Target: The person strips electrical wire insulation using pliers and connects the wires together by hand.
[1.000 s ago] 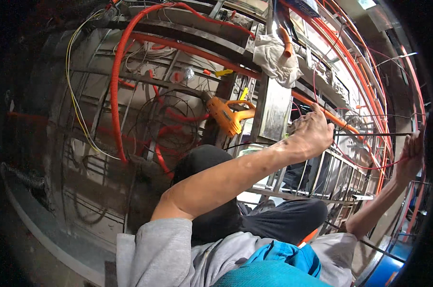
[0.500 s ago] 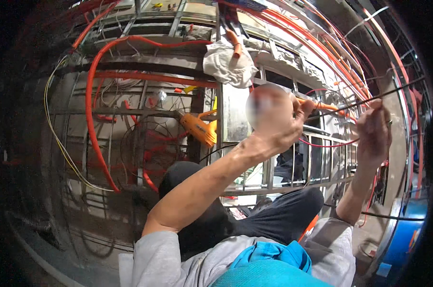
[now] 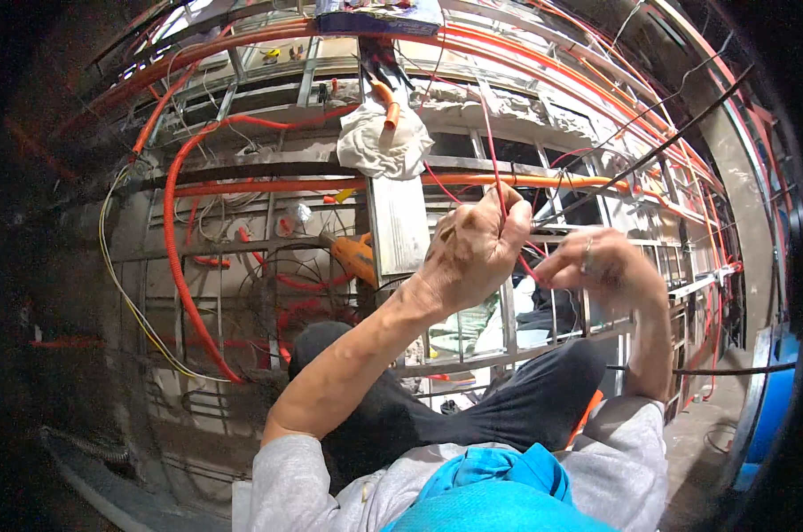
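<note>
My left hand (image 3: 477, 244) is closed in a pinch on a thin red wire (image 3: 490, 133), which runs up from the fingers toward the top of the view. Below the pinch, a short length of the wire slants down to the right. There, the bent fingers of my right hand (image 3: 610, 266) close on it at their tips; motion blurs this hand, and a ring shows on one finger. Just left of my left hand, a pale flat board (image 3: 399, 226) lies over the metal frame. An orange power tool (image 3: 352, 257), partly hidden, rests beyond its left edge.
A crumpled white cloth (image 3: 383, 142) lies at the board's far end, with a short orange pipe piece (image 3: 389, 108) on it. Red corrugated conduit (image 3: 172, 213) loops at the left. Metal bars (image 3: 472, 362) cross near my knees, and a dark rod (image 3: 685, 129) slants at the upper right.
My view has shifted. My hands have come closer together, with the right moving in from the far right. The red wire now stands upright from my left fingers; a blurred patch hid this spot before.
</note>
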Available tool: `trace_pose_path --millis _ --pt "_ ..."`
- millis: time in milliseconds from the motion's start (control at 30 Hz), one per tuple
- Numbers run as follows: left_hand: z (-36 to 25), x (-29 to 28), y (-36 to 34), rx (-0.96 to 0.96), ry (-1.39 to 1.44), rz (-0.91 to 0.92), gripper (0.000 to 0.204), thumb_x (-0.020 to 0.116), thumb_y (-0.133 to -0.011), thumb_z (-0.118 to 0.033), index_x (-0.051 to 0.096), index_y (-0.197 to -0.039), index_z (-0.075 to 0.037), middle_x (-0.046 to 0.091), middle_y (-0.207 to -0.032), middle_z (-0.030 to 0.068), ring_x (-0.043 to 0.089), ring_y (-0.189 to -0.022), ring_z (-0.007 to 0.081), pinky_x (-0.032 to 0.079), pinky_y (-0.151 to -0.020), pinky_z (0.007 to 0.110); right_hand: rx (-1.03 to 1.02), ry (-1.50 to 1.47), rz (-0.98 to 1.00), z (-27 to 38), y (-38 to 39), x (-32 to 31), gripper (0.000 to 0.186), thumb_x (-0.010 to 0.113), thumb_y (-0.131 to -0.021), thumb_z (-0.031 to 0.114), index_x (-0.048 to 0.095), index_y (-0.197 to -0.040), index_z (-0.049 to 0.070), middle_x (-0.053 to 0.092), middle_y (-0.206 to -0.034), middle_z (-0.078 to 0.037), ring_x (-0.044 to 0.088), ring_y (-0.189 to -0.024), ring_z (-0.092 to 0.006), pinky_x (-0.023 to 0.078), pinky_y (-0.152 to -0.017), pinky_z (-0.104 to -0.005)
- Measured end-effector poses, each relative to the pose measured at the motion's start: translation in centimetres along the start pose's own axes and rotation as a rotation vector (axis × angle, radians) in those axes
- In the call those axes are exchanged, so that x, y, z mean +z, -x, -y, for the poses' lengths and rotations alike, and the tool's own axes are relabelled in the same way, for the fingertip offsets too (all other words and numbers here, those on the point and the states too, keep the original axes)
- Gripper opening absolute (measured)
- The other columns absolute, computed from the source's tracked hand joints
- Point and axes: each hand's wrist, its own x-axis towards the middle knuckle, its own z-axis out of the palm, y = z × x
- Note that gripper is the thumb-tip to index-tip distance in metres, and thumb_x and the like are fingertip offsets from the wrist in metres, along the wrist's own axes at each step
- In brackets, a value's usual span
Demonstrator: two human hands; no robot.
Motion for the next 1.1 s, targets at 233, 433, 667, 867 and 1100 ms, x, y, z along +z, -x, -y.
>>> trace_pose_path --millis 233,433,667,867,1100 --pt "-0.2 2.1 1.5 0.16 -0.275 0.103 0.024 0.052 -0.106 -0.026 0.061 -0.106 -0.004 0.063 -0.066 0.015 0.069 -0.061 0.0325 0.053 -0.061 0.044 0.463 -0.876 -0.43 -8.5 -11.9 -2.6 0.059 0.054 -0.105 0.056 0.062 -0.13 0.003 0.074 -0.11 -0.008 0.072 -0.087 -0.0163 0.061 -0.081 -0.0309" --pt "-0.2 2.6 0.9 0.16 -0.207 0.121 0.035 0.054 -0.106 -0.039 0.061 -0.106 -0.005 0.068 -0.071 0.0152 0.07 -0.062 0.0284 0.052 -0.059 0.044 0.268 -1.166 -0.581 -9.4 -13.5 -4.9 0.023 0.059 -0.102 0.007 0.059 -0.123 -0.002 0.061 -0.082 0.0 0.057 -0.068 -0.0058 0.046 -0.057 -0.0195" --pt "0.4 0.4 -0.2 -0.039 -0.163 0.208 0.061 0.057 -0.102 -0.061 0.064 -0.108 -0.001 0.07 -0.074 0.0132 0.066 -0.069 0.0189 0.05 -0.065 0.035 -0.156 -1.24 -0.578 -5.5 -6.9 -8.6 0.031 0.047 -0.107 0.011 0.054 -0.131 -0.007 0.048 -0.079 0.005 0.041 -0.06 -0.0064 0.037 -0.056 -0.0218" --pt "0.7 0.6 -1.2 -0.143 -0.112 0.137 0.075 0.044 -0.103 -0.071 0.064 -0.113 0.0 0.07 -0.085 0.0123 0.065 -0.076 0.0198 0.052 -0.073 0.037 -0.182 -1.198 -0.802 0.5 -3.4 -5.2 0.045 0.043 -0.111 0.016 0.043 -0.147 -0.012 0.042 -0.08 0.004 0.035 -0.06 -0.0048 0.034 -0.058 -0.0216" --pt "2.1 0.6 -1.8 -0.174 -0.109 0.108 0.076 0.042 -0.103 -0.072 0.063 -0.115 -0.001 0.069 -0.091 0.01 0.063 -0.077 0.014 0.052 -0.069 0.032 -0.26 -1.096 -0.816 1.9 -0.9 -3.3 0.053 0.047 -0.112 0.02 0.037 -0.152 -0.014 0.041 -0.08 0.004 0.034 -0.06 -0.0038 0.033 -0.056 -0.0203"
